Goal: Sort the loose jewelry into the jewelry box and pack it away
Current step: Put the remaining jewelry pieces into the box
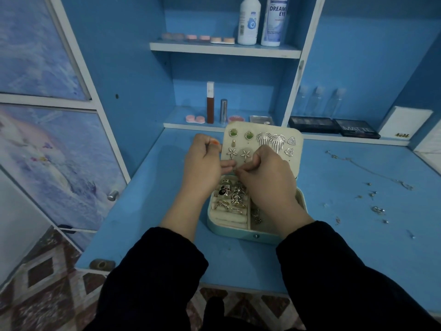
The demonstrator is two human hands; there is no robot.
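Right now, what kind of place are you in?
Probably a dressing table at home: shelves hold lens solution bottles and a lip gloss, makeup palettes sit nearby, and a jewelry box lies open.

Dim, even, blue-tinted light casts only faint shadows on the bench (346,235), the wide lens bows the frame edges, and the left hand (202,163) fingertips and shelf bottles (248,22) look soft.
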